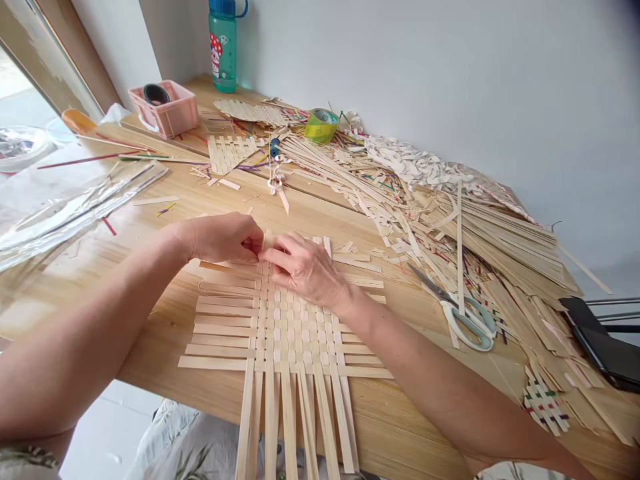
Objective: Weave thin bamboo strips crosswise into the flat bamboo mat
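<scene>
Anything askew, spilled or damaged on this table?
The woven mat has its near strip ends splayed unevenly past the table edge. Loose strips and offcuts sprawl around the scissors on the right. No visible damage.

White-handled scissors [467, 319] lie beside a heap of loose strips [505, 233], with a teal bottle [223, 50], a pink basket [167, 110] and a green tape roll [321, 125] farther back.

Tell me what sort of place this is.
Likely a home craft workspace for weaving: the left hand and right hand rest on a half-woven mat on a wooden table, with heaped loose strips and scissors beside.
</scene>
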{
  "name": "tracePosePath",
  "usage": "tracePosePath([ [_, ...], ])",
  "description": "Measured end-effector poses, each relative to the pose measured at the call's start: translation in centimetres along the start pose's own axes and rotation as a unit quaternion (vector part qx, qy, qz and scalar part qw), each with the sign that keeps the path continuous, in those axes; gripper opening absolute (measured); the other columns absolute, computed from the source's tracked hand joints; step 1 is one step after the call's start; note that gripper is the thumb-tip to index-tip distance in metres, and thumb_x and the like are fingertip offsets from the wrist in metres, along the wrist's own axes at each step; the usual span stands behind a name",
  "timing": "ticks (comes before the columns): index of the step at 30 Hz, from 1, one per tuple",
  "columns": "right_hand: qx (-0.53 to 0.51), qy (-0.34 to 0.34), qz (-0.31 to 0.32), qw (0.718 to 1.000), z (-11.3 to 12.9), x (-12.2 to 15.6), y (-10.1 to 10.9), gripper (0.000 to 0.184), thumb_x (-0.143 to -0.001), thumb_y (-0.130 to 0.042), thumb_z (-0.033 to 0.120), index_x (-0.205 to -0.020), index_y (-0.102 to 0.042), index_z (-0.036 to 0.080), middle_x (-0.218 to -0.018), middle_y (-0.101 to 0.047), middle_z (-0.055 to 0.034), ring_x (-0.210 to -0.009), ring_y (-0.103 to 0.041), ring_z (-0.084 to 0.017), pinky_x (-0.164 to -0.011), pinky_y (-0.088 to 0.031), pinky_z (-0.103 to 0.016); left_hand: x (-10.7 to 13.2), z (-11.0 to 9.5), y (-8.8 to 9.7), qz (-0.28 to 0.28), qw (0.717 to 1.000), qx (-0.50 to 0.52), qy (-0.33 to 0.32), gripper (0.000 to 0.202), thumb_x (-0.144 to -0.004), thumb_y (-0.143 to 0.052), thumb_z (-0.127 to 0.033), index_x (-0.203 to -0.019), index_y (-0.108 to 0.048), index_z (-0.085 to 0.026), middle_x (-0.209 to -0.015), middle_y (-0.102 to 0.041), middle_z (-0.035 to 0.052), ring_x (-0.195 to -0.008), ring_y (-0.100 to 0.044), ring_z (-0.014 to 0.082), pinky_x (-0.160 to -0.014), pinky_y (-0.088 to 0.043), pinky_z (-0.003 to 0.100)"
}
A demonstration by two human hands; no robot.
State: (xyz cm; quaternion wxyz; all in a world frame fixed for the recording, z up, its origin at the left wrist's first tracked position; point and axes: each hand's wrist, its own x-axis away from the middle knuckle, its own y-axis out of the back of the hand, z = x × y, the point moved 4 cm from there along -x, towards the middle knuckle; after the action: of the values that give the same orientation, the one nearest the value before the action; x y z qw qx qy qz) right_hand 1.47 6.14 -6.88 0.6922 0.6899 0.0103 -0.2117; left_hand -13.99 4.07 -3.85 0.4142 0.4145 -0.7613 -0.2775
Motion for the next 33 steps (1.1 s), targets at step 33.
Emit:
tracePosePath([
  [33, -0.236, -0.336, 0.136, 0.902, -2.7, -3.5, -0.1, 0.037, -0.084, -0.07, 0.035, -0.054, -0.059, 0.017, -0.049, -0.048, 0.0043, -0.049, -0.038, -0.008, -0.053, -0.025, -0.028, 0.3, 0.2, -0.1, 0.004, 1.0, -0.006, 0.015, 0.011, -0.076, -0.053, -0.022, -0.072, -0.061, -0.015, -0.061, -0.049, -0.0019, -0.056, -0.039, 0.0109, -0.053, -0.025, 0.026],
])
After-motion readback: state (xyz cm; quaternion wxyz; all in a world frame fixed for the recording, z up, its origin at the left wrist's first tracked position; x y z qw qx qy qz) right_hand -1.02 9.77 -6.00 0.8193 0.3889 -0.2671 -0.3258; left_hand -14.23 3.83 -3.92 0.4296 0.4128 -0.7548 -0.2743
